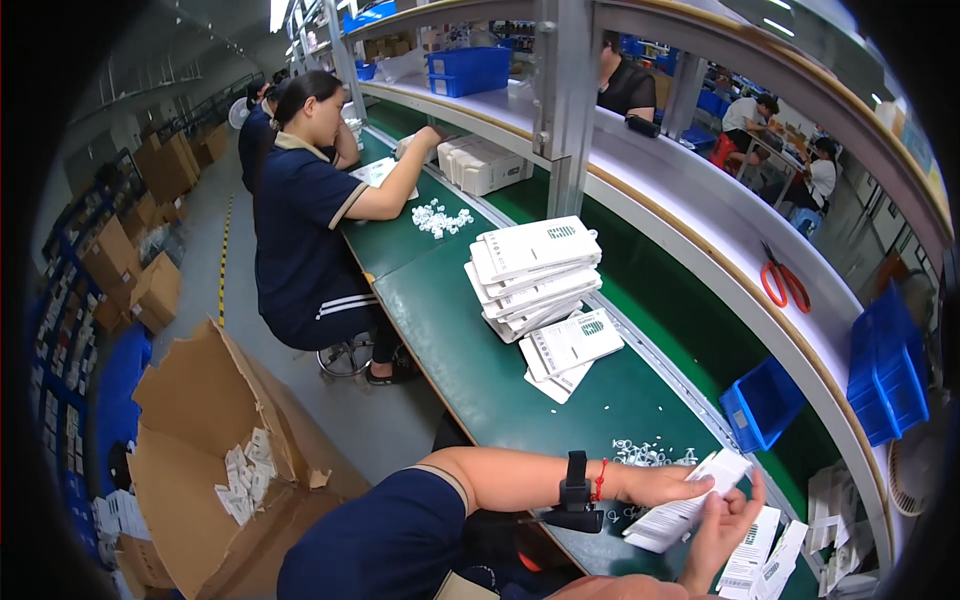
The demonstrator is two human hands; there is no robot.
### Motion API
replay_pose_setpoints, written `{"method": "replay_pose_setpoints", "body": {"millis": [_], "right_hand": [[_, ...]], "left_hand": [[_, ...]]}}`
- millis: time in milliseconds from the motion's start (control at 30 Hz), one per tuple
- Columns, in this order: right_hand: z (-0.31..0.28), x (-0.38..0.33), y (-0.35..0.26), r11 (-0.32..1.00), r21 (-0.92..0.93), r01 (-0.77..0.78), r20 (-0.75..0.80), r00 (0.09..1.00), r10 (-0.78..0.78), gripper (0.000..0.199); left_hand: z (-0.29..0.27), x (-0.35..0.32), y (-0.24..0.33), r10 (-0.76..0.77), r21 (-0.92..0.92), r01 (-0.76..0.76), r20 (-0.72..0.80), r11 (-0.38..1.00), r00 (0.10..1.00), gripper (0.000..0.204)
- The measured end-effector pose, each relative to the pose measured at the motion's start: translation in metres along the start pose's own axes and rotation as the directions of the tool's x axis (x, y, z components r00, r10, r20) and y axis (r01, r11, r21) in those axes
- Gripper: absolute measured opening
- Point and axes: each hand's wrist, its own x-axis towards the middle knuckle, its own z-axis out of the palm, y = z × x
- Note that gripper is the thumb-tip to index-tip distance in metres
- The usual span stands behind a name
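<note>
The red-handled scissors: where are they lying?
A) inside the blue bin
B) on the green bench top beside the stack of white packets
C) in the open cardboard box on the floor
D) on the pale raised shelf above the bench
D: the red-handled scissors lie flat on the pale raised shelf, apart from the stack of white packets down on the green bench top.

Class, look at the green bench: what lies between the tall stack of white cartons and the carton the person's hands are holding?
In the head view, between the stack of white cartons and the held carton lie a few loose flat cartons, bare green mat, then small white plastic clips.
</note>
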Motion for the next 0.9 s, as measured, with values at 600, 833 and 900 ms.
{"method": "replay_pose_setpoints", "body": {"millis": [600, 833, 900], "right_hand": [[0.008, 0.000, -0.032, 0.863, -0.350, 0.364, 0.035, 0.926, -0.376, 0.040], [0.009, -0.007, -0.026, 0.907, -0.263, 0.328, 0.036, 0.943, -0.331, 0.036], [0.011, -0.007, -0.027, 0.917, -0.252, 0.309, 0.057, 0.951, -0.305, 0.037]], "left_hand": [[0.002, -0.004, 0.001, -0.379, -0.427, 0.451, 0.245, 0.784, 0.892, 0.104], [0.010, -0.004, 0.006, -0.300, -0.416, 0.359, 0.201, 0.836, 0.932, 0.118], [0.010, -0.005, 0.009, -0.289, -0.423, 0.346, 0.194, 0.838, 0.937, 0.117]]}}
